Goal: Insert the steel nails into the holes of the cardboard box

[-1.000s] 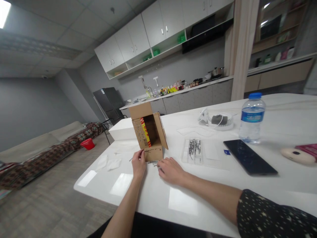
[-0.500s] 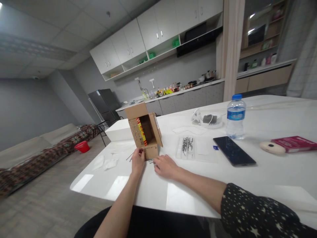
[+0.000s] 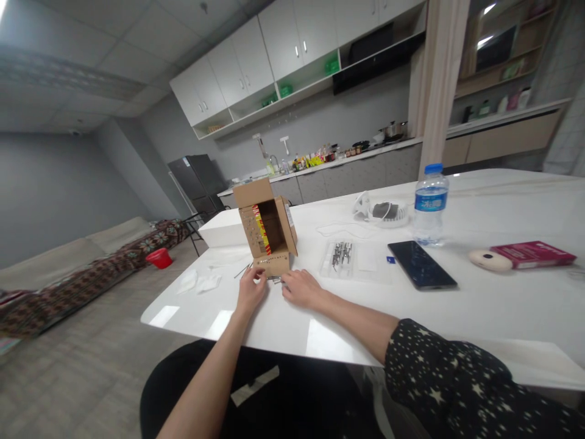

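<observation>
A small open cardboard box [image 3: 267, 228] with rows of holes and a red-yellow strip stands on the white table [image 3: 347, 305]. My left hand [image 3: 250, 290] rests at the box's lower front edge, fingers pinched against it. My right hand [image 3: 299, 288] lies just right of it, fingers curled over a few thin metal pins [image 3: 275, 280] on the table. What the fingers hold is hidden.
A clear tray of metal pins [image 3: 340, 256] lies to the right, then a black phone [image 3: 421, 264], a water bottle [image 3: 430, 204], a pink book [image 3: 532, 254] and a white box [image 3: 222, 235]. Crumpled white tissues [image 3: 200, 282] lie left. The near table edge runs below my forearms.
The camera has pulled back and tilted, so the table looks farther away. Both hands stay at the base of the box with little visible shift.
</observation>
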`<move>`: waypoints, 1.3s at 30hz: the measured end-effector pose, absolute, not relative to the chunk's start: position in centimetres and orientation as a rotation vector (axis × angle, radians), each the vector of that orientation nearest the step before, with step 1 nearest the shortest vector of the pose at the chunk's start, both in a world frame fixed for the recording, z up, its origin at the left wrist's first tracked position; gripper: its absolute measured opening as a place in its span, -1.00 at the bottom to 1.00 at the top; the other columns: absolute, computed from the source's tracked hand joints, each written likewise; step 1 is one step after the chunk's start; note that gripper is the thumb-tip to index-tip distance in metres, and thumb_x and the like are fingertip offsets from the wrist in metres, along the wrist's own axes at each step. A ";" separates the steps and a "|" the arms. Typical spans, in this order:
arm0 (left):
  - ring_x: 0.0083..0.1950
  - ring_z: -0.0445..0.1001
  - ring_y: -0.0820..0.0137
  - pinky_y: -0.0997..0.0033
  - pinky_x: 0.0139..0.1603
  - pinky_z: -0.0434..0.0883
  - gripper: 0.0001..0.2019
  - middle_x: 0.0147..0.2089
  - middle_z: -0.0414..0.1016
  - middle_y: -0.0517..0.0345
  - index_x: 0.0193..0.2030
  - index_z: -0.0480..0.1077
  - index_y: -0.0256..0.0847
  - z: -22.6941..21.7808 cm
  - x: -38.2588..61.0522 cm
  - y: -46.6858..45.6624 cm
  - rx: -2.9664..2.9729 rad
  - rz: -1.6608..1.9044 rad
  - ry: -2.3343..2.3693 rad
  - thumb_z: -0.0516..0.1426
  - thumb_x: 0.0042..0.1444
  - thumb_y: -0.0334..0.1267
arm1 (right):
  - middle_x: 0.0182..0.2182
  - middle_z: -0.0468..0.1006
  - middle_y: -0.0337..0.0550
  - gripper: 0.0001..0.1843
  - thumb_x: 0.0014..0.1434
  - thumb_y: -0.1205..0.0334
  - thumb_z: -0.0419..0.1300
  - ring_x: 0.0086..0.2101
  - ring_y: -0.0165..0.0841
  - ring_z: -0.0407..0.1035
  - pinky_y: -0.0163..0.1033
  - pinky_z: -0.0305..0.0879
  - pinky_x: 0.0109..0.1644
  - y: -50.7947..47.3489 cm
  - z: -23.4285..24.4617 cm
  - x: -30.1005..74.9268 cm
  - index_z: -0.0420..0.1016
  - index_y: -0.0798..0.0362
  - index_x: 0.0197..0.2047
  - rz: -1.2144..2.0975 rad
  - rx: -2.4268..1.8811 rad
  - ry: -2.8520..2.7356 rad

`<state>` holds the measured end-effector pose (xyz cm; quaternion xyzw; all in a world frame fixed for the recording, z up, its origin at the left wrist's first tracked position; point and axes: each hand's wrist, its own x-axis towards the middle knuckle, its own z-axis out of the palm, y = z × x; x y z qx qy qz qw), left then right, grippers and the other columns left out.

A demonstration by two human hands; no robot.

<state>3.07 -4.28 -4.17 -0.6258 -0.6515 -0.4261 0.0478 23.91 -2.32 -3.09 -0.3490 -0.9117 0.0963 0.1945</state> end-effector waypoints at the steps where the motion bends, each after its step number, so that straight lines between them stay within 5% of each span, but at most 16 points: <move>1: -0.28 0.47 0.30 0.24 -0.12 0.46 -0.87 -0.26 0.53 0.09 -0.28 0.49 -0.14 -4.2 3.1 -4.5 -1.913 -1.279 -1.993 0.12 0.08 -0.23 | 0.02 0.52 -0.05 -0.68 0.38 0.07 0.19 -0.02 -0.20 0.45 0.07 0.40 0.11 -2.4 -3.1 23.9 0.47 0.10 0.07 0.264 -0.976 -2.556; 15: -0.22 0.51 0.28 0.17 -0.06 0.42 -0.85 -0.16 0.58 0.08 -0.24 0.55 -0.12 -4.3 3.1 -4.8 -1.973 -0.940 -2.104 0.16 0.09 -0.27 | 0.00 0.53 -0.06 -0.70 0.38 0.10 0.20 -0.03 -0.21 0.46 0.06 0.42 0.09 -2.1 -3.4 24.0 0.48 0.11 0.06 0.246 -0.970 -2.508; 25: 0.07 0.46 0.12 0.03 0.13 0.32 -0.83 -0.07 0.60 0.03 -0.20 0.50 -0.14 -4.5 2.9 -4.6 -1.969 -0.758 -2.297 0.09 0.24 -0.19 | -0.01 0.54 -0.06 -0.71 0.39 0.09 0.19 -0.02 -0.21 0.46 0.06 0.40 0.11 -2.2 -3.2 23.7 0.49 0.11 0.05 0.218 -0.990 -2.525; 39: -0.02 0.50 0.15 0.10 0.09 0.36 -0.89 -0.17 0.62 0.08 -0.29 0.45 -0.13 -4.0 2.3 -4.6 -2.074 -0.934 -2.285 0.11 0.20 -0.24 | 0.01 0.53 -0.05 -0.70 0.38 0.10 0.20 -0.01 -0.20 0.46 0.07 0.41 0.11 -2.3 -3.1 23.8 0.49 0.11 0.06 0.239 -1.022 -2.522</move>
